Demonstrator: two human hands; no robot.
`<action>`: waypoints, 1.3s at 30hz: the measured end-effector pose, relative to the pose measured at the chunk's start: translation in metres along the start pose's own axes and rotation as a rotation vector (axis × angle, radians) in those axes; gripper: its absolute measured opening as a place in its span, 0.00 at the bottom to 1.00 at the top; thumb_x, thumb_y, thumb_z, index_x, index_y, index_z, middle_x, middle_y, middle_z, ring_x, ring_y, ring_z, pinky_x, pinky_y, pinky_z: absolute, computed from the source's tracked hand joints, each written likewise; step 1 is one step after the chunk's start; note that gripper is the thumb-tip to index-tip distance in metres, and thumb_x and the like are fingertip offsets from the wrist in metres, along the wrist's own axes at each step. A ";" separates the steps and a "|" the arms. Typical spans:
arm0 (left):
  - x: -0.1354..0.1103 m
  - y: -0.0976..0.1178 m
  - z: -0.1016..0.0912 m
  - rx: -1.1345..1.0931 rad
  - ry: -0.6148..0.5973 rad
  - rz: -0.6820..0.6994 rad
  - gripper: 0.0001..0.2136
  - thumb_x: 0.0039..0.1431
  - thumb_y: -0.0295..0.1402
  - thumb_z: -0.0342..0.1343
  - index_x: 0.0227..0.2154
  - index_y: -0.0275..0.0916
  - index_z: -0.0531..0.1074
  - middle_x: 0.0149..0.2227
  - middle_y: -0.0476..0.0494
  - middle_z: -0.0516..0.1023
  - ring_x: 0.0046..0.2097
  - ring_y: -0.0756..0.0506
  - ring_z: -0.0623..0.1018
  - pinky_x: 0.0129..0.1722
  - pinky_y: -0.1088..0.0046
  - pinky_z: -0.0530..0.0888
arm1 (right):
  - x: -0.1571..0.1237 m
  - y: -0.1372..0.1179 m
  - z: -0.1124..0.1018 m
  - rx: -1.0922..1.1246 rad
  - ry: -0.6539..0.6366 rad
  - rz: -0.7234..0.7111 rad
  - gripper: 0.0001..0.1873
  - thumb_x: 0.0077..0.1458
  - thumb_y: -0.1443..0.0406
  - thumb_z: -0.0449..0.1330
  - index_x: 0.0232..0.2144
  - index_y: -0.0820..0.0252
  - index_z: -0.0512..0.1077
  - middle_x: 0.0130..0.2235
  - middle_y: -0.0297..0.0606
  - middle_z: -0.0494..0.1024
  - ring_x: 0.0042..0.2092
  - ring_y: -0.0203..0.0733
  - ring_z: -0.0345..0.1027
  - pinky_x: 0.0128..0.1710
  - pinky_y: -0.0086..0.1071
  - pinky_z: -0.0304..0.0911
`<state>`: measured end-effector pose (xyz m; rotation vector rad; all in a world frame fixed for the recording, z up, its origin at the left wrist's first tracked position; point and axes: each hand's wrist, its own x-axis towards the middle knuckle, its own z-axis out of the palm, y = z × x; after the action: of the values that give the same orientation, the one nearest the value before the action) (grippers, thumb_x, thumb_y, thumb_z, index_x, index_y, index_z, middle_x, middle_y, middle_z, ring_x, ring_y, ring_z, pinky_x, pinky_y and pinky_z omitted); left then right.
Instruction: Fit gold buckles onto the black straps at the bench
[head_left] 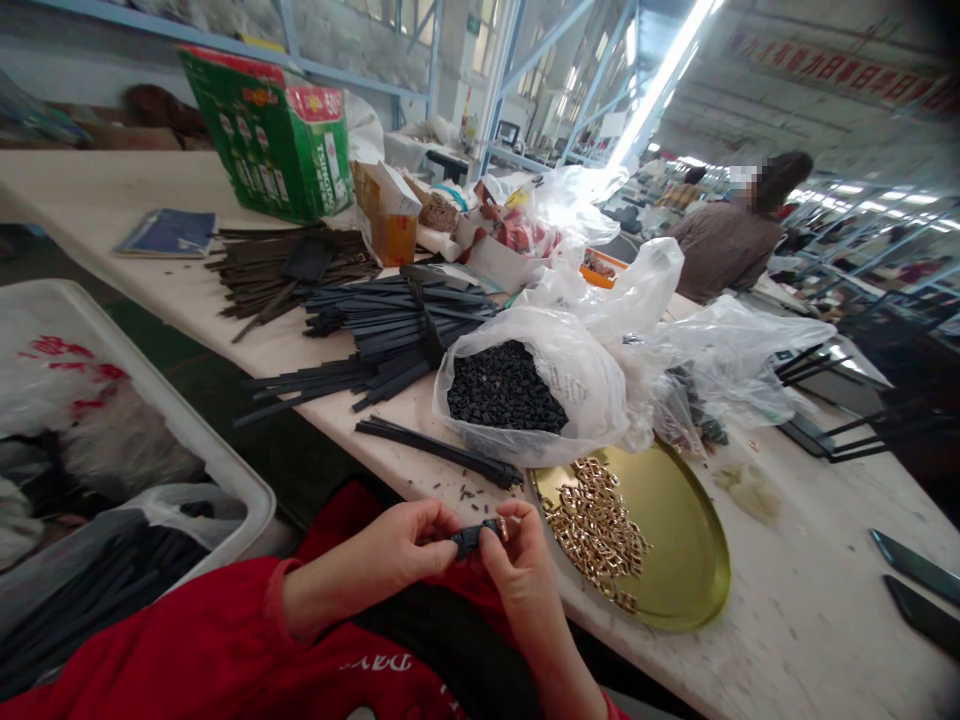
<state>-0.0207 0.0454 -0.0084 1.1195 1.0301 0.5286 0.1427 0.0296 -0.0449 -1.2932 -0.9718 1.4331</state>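
Observation:
My left hand (420,540) is closed, its thumb and fingers pinching one end of a short black strap (468,541). The other end sits in my right hand (521,560), also closed, with a small gold buckle (503,527) at its fingertips. Whether the strap runs through the buckle is hidden by the fingers. Just right of my hands, a gold tray (686,540) carries a heap of gold buckles (600,530). Beyond my hands lie a bundle of black straps (439,450) and a plastic bag (592,390) of small black pieces (506,390).
More straps (405,320) are piled further back on the table (810,560), near a green carton (262,140) and a blue booklet (169,233). A white bin (247,500) stands at the left. Two dark phone-like slabs (919,565) lie right. A person (720,245) sits beyond.

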 end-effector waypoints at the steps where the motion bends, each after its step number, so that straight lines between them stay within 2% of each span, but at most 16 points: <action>1: 0.000 -0.001 -0.001 -0.029 -0.031 -0.019 0.11 0.46 0.36 0.54 0.32 0.34 0.68 0.27 0.50 0.73 0.29 0.50 0.71 0.28 0.76 0.65 | -0.001 -0.001 -0.001 -0.023 -0.045 0.006 0.13 0.46 0.60 0.61 0.31 0.55 0.60 0.21 0.23 0.63 0.21 0.31 0.56 0.21 0.24 0.52; 5: -0.001 -0.002 -0.003 -0.047 -0.113 -0.057 0.15 0.47 0.40 0.56 0.35 0.34 0.68 0.31 0.46 0.76 0.33 0.47 0.74 0.32 0.74 0.68 | -0.006 -0.005 -0.008 -0.059 -0.256 0.093 0.09 0.52 0.59 0.56 0.31 0.56 0.61 0.20 0.24 0.64 0.20 0.31 0.56 0.20 0.24 0.50; 10: -0.001 -0.006 -0.002 -0.040 -0.113 -0.121 0.16 0.46 0.41 0.57 0.34 0.34 0.69 0.31 0.47 0.76 0.30 0.49 0.74 0.31 0.74 0.68 | -0.008 -0.003 -0.019 -0.179 -0.341 0.123 0.06 0.52 0.62 0.57 0.31 0.57 0.64 0.19 0.24 0.64 0.21 0.31 0.56 0.21 0.24 0.50; 15: -0.001 -0.016 -0.001 -0.034 -0.094 -0.149 0.13 0.45 0.36 0.57 0.33 0.35 0.69 0.29 0.50 0.75 0.28 0.50 0.74 0.29 0.76 0.67 | -0.014 -0.003 -0.023 -0.422 -0.380 -0.015 0.02 0.51 0.67 0.57 0.27 0.58 0.67 0.22 0.27 0.65 0.24 0.32 0.57 0.23 0.25 0.52; 17: -0.002 -0.017 -0.001 -0.027 -0.101 -0.129 0.12 0.46 0.36 0.56 0.33 0.35 0.69 0.29 0.51 0.75 0.28 0.50 0.74 0.29 0.76 0.67 | -0.018 -0.004 -0.021 -0.402 -0.406 0.000 0.03 0.52 0.67 0.56 0.27 0.58 0.66 0.21 0.27 0.65 0.24 0.32 0.57 0.23 0.25 0.52; 21: -0.004 -0.009 -0.001 -0.002 -0.126 -0.114 0.10 0.46 0.34 0.56 0.32 0.35 0.70 0.30 0.51 0.76 0.29 0.50 0.74 0.30 0.77 0.68 | -0.024 -0.005 -0.016 -0.286 -0.381 0.072 0.06 0.55 0.61 0.54 0.33 0.57 0.62 0.21 0.25 0.63 0.21 0.31 0.56 0.21 0.25 0.50; 25: -0.007 -0.008 0.001 -0.021 -0.110 -0.115 0.11 0.45 0.35 0.57 0.31 0.34 0.70 0.28 0.50 0.76 0.29 0.50 0.74 0.29 0.76 0.68 | -0.025 -0.003 -0.017 -0.323 -0.353 0.065 0.05 0.55 0.62 0.54 0.33 0.57 0.63 0.22 0.25 0.63 0.21 0.31 0.55 0.20 0.25 0.50; 28: -0.009 -0.017 0.003 -0.040 -0.088 -0.121 0.12 0.45 0.36 0.57 0.32 0.34 0.70 0.27 0.49 0.76 0.29 0.49 0.74 0.30 0.75 0.68 | -0.026 -0.001 -0.019 -0.419 -0.348 -0.037 0.01 0.53 0.65 0.55 0.31 0.57 0.66 0.24 0.28 0.66 0.25 0.33 0.58 0.24 0.26 0.53; 30: -0.010 -0.023 0.006 -0.042 -0.068 -0.136 0.12 0.45 0.35 0.57 0.32 0.34 0.70 0.28 0.48 0.76 0.30 0.48 0.75 0.31 0.74 0.70 | -0.027 -0.002 -0.021 -0.496 -0.361 -0.138 0.02 0.52 0.68 0.55 0.29 0.57 0.68 0.27 0.30 0.69 0.30 0.35 0.61 0.30 0.28 0.56; 32: -0.011 -0.028 0.009 -0.032 -0.054 -0.148 0.12 0.45 0.34 0.57 0.33 0.34 0.70 0.29 0.48 0.76 0.31 0.48 0.75 0.32 0.73 0.70 | -0.029 -0.003 -0.022 -0.510 -0.377 -0.174 0.03 0.52 0.68 0.56 0.29 0.57 0.69 0.28 0.31 0.70 0.32 0.36 0.61 0.32 0.28 0.56; 34: -0.012 -0.029 0.011 -0.022 -0.062 -0.145 0.12 0.46 0.33 0.56 0.34 0.34 0.70 0.30 0.48 0.77 0.31 0.47 0.75 0.32 0.73 0.71 | -0.031 -0.003 -0.022 -0.420 -0.392 -0.076 0.02 0.52 0.66 0.56 0.29 0.57 0.68 0.25 0.29 0.68 0.28 0.34 0.59 0.27 0.27 0.54; 37: -0.013 -0.025 0.014 0.011 -0.101 -0.110 0.09 0.48 0.31 0.54 0.33 0.35 0.69 0.31 0.48 0.77 0.32 0.48 0.76 0.33 0.74 0.71 | -0.032 0.002 -0.021 -0.179 -0.412 0.181 0.08 0.53 0.59 0.56 0.29 0.56 0.63 0.21 0.24 0.63 0.20 0.30 0.51 0.19 0.24 0.45; 39: -0.015 -0.020 0.015 0.060 -0.119 -0.071 0.10 0.49 0.29 0.52 0.36 0.35 0.69 0.32 0.48 0.77 0.33 0.48 0.75 0.34 0.75 0.71 | -0.033 0.006 -0.020 -0.077 -0.421 0.265 0.11 0.53 0.56 0.56 0.30 0.56 0.60 0.21 0.23 0.63 0.18 0.28 0.48 0.18 0.23 0.42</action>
<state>-0.0176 0.0187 -0.0195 1.1495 0.9836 0.3718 0.1613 -0.0042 -0.0455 -1.2342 -1.1692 1.9428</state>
